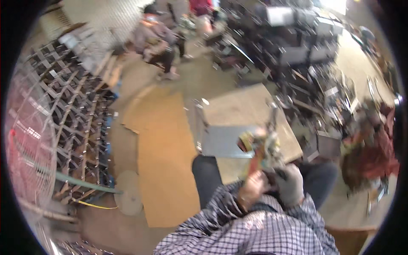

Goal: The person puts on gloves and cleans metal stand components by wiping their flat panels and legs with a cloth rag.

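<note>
The picture is blurred by motion. My left hand [251, 187], bare, and my right hand [291, 185], in a grey glove, are close together in front of my chest, both closed around a hand power tool [261, 146] with a red and green body and a round yellowish front part. The tool points away from me over a grey metal sheet [223, 142] lying on a low board table [242, 108]. My checked sleeves and dark trousers fill the lower middle.
A stack of welded metal frames [72, 114] stands at the left beside a wire fan guard [29, 140]. Brown cardboard [165, 161] covers the floor. A seated person [157, 40] works at the back. Metal parts [306, 63] crowd the right.
</note>
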The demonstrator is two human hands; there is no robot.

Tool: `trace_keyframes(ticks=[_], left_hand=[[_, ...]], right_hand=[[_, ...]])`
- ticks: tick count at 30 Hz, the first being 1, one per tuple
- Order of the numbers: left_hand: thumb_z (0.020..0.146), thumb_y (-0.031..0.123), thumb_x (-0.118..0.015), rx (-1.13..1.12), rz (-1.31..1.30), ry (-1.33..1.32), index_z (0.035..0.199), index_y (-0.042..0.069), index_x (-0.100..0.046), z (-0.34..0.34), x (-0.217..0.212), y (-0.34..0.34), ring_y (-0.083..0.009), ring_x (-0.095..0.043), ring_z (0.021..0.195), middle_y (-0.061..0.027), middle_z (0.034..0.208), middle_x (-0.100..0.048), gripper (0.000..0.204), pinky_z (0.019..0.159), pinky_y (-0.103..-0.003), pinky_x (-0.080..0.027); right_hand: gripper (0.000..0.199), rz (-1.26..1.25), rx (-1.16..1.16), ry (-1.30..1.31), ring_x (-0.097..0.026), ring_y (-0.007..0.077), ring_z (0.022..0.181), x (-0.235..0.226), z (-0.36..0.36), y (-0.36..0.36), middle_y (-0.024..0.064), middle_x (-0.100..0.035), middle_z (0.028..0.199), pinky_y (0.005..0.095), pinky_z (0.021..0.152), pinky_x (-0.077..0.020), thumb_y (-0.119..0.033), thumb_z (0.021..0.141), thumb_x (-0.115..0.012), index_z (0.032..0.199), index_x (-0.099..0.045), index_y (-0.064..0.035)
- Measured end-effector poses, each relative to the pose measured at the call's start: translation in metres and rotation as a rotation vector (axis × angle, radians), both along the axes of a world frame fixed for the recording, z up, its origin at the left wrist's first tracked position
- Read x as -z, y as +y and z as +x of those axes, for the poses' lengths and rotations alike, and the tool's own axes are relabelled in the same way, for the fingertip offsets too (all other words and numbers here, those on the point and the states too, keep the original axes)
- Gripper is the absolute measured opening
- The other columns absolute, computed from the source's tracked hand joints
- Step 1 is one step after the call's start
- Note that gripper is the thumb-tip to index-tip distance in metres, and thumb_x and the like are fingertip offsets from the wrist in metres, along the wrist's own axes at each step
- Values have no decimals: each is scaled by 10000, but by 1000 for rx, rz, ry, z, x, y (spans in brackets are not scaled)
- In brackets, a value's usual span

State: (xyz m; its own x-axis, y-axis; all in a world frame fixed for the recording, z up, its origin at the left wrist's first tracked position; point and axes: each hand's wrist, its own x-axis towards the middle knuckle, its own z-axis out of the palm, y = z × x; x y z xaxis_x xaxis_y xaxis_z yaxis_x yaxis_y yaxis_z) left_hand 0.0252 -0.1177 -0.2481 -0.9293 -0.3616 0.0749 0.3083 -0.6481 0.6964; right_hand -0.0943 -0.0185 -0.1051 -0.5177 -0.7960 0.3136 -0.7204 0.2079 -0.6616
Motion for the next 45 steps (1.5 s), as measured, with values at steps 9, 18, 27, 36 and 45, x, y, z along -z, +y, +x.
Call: trace_keyframes(ticks=[9,18,27,36,45], left_hand=[[1105,324,-425,342,530,359,1570,39,-339,-6,-62,2,-264,-468,1395,-129,1543,-457,552,1183,-422,-373],[1089,254,-455,-77,288,-59,1539,4,-388,2,-115,-59,-234,-531,1347,-178,1492,-518,519,1172,-372,-415],[1074,305,-489,-206,128,264,1556,26,-323,-5,-152,-55,-328,-351,1464,-182,1581,-365,582,1238,-466,-304],[1089,363,-468,-312,422,142,1437,-47,-448,-6,-114,-84,-301,-532,1286,-198,1343,-554,538,1163,-458,-424],[1048,493,-513,-156,408,331,1554,82,-379,-3,-94,-104,-334,-485,1379,-139,1411,-572,666,1200,-510,-376]], right_hand=[[200,46,-548,199,-648,352,648,-1,20,-3,129,-642,662,489,588,-469,-249,741,-757,661,-686,-80],[210,133,-512,268,-623,384,664,-33,21,-23,143,-619,680,479,595,-471,-232,795,-762,691,-664,-78],[79,-34,-677,422,-666,331,746,-29,33,-59,114,-658,727,431,679,-535,-153,703,-697,736,-745,-100],[57,-77,-873,223,-664,358,688,-7,57,-86,131,-665,710,442,619,-535,-137,754,-711,743,-719,-81],[89,-162,-870,-317,-661,344,884,39,56,-75,119,-674,849,433,782,-534,-153,769,-726,828,-713,-88]])
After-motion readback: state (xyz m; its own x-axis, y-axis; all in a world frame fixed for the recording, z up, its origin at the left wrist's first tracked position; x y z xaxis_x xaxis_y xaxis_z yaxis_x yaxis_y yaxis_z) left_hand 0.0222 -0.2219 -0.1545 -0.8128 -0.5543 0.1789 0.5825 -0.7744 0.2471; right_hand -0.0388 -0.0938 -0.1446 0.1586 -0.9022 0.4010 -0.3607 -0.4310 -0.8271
